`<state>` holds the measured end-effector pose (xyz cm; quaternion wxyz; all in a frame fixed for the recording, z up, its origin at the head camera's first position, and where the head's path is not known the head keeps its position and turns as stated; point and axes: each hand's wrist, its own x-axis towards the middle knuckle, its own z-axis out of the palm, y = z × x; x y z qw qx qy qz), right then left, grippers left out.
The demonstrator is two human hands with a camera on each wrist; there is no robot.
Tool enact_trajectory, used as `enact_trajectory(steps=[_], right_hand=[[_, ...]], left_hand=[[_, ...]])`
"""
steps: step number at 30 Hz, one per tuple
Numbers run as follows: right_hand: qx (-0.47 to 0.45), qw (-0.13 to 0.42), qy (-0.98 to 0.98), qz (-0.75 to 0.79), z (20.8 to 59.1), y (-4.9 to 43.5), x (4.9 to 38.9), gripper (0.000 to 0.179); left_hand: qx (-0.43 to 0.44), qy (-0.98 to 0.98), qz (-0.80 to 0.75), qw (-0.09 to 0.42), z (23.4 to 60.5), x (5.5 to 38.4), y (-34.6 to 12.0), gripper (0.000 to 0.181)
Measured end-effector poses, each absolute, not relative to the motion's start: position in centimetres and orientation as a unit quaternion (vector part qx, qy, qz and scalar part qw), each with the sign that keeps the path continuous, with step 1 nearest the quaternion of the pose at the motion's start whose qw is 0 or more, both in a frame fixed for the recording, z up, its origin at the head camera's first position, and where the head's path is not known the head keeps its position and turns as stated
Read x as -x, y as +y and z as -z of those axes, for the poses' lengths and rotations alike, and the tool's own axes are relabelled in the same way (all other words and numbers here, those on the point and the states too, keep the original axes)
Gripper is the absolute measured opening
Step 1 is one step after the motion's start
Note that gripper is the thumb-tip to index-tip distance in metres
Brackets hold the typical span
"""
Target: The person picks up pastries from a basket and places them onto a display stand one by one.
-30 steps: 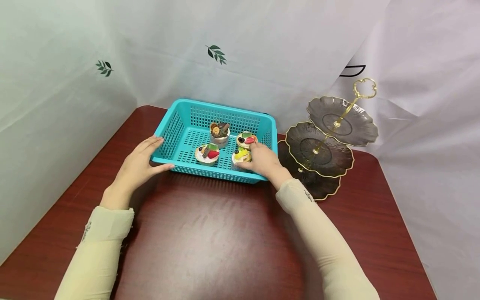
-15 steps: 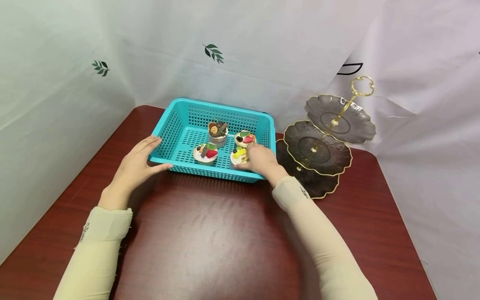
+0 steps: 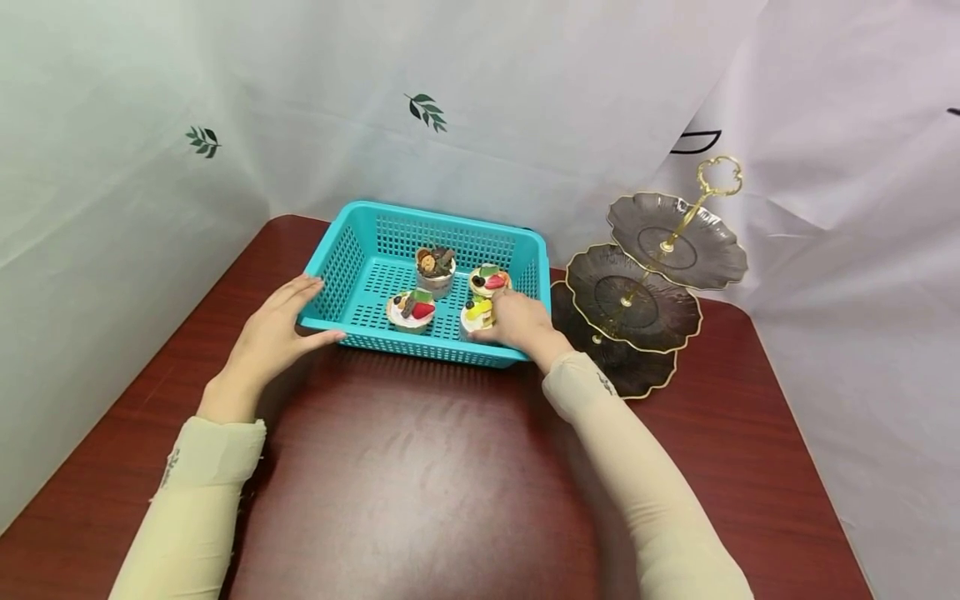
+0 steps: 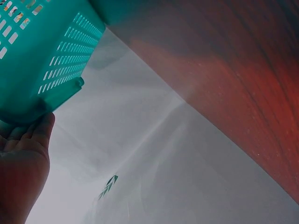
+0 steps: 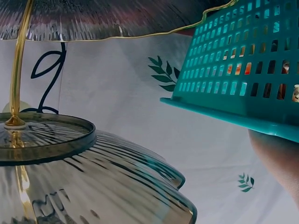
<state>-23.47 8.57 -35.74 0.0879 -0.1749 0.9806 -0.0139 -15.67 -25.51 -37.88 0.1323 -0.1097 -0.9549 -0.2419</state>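
Note:
A turquoise plastic basket (image 3: 457,222) stands at the back of the table with several small cupcakes inside. My left hand (image 3: 266,337) touches the basket's front left corner, thumb along the front rim and fingers at the left rim. My right hand (image 3: 522,323) reaches over the front right rim and holds a fruit-topped cupcake (image 3: 474,318) with yellow pieces; most of its fingers are hidden. Just behind is a cupcake with red and green fruit (image 3: 489,279). Another fruit cupcake (image 3: 410,311) and a chocolate one with a biscuit (image 3: 435,271) sit further left.
A three-tier stand (image 3: 633,296) with dark, gold-edged plates and a gold ring handle stands right of the basket, close to my right forearm. A reddish-brown table (image 3: 420,467) lies under everything. White cloth with leaf prints (image 3: 426,112) hangs behind.
The head view has shifted slightly. Both hands keep nearly the same places, the left at the basket corner and the right at the cupcake with yellow fruit.

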Motion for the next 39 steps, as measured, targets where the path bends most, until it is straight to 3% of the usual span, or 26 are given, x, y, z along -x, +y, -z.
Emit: enact_trajectory(steps=[9,27,39], right_hand=[[0.174,0.092,0.98,0.006,35.9,8.3,23.6,0.071],[0.176,0.085,0.98,0.034,35.6,8.5,23.3,0.055],[0.18,0.062,0.981,0.047,34.7,8.7,23.1,0.066]], left_hand=[[0.111,-0.955,0.242,0.129,37.7,15.5,-25.6,0.085],[0.115,-0.955,0.241,0.128,37.6,15.3,-25.5,0.084],[0.113,-0.956,0.237,0.133,37.5,15.3,-25.5,0.084]])
